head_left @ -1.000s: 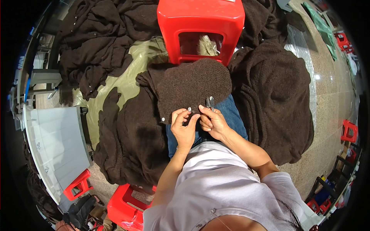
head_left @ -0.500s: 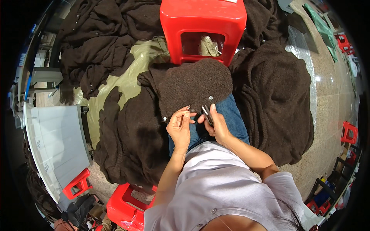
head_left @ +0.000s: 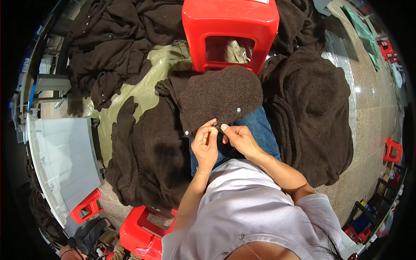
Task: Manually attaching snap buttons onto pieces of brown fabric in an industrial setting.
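Note:
A dark brown knit garment [head_left: 221, 93] lies folded over my lap, with shiny round buttons along its near edge, one at the left [head_left: 186, 133] and one at the right [head_left: 238, 110]. Between these two, my left hand [head_left: 205, 147] pinches the garment's edge at another small button [head_left: 215, 124]. My right hand [head_left: 243, 141] meets it there, thumb and forefinger pressed together beside that button. The small dark thread snips seen in my right hand a moment earlier are now mostly hidden by its curled fingers. Any thread is too fine to see.
A red plastic stool [head_left: 229, 26] stands just beyond the garment. More brown knitwear is heaped at the right [head_left: 310, 117], left [head_left: 151, 151] and far left [head_left: 108, 43], partly on yellowish plastic sheeting [head_left: 125, 108]. A white bin [head_left: 65, 156] is at the left; another red stool [head_left: 141, 234] is beside me.
My right hand has turned and moved left, bringing its fingertips to those of my left hand. The snips' metal blades, visible before, are now covered. My left hand stays at the garment's edge.

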`<state>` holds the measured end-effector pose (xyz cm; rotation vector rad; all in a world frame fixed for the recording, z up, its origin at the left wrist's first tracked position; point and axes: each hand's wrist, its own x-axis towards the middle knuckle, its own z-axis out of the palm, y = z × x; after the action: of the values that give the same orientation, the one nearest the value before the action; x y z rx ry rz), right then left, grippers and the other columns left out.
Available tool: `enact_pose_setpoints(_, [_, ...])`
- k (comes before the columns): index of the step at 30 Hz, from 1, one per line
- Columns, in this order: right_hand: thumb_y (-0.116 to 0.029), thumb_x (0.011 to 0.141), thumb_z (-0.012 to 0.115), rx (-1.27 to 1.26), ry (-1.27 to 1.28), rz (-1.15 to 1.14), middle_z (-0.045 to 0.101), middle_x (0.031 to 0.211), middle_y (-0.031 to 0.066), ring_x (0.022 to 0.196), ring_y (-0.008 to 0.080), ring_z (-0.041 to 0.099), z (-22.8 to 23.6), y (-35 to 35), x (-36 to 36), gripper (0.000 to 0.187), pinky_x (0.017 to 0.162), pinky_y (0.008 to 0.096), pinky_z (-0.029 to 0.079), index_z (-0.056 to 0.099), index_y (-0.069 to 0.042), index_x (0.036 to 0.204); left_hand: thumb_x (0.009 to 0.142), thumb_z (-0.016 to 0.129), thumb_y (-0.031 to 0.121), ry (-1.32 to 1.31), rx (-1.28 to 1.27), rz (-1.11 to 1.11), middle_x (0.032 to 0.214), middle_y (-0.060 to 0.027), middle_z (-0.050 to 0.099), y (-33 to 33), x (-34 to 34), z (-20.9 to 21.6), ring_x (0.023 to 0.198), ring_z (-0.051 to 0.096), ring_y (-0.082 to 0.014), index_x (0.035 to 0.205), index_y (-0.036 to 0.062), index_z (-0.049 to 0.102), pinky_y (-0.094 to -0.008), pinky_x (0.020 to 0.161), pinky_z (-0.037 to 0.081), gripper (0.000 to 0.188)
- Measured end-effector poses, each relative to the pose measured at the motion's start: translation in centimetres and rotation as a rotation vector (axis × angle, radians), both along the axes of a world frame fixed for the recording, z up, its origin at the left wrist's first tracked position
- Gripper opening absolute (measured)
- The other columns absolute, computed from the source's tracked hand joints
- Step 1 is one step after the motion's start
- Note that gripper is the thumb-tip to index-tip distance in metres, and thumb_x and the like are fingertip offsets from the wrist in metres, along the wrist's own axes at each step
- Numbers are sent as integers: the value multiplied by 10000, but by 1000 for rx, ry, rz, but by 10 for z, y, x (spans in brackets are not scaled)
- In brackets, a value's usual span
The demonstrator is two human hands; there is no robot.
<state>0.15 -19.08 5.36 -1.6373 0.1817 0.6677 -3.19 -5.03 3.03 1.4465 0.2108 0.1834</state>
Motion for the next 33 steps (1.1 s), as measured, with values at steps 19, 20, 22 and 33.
enact_pose_setpoints(19, [-415, 987, 551, -36, -63, -31, 381, 485, -69, 476, 32, 317, -10, -4, -4, 519, 438, 259, 221, 614, -42, 631, 935, 574, -58, -30, 49, -33, 1234, -200, 605, -2, -1, -1, 932, 624, -132, 995, -34, 582, -251, 861, 517, 65])
enact_pose_setpoints(20, [-415, 987, 551, -39, -64, -38, 381, 485, -69, 476, 32, 317, -10, -7, -5, 519, 438, 259, 221, 614, -42, 631, 938, 574, -53, 0, 3, 0, 1226, -198, 607, -3, 0, 1, 934, 624, -133, 973, -33, 574, -251, 857, 519, 40])
enact_pose_setpoints(22, [-455, 988, 531, 56, 20, -56, 358, 484, -75, 449, 28, 283, -7, -15, -8, 536, 423, 251, 192, 611, -46, 651, 945, 578, -29, 74, -67, 86, 1166, -172, 620, -6, 4, 4, 883, 626, -130, 920, -27, 550, -240, 773, 533, 37])
enact_pose_setpoints(33, [-321, 930, 675, 229, 95, -656, 375, 533, -96, 400, 13, 275, -5, -48, 0, 245, 368, 212, 173, 602, -88, 948, 847, 697, 1, -145, 621, -31, 969, -107, 637, -38, 39, 3, 726, 623, -156, 980, -11, 656, -258, 626, 519, 139])
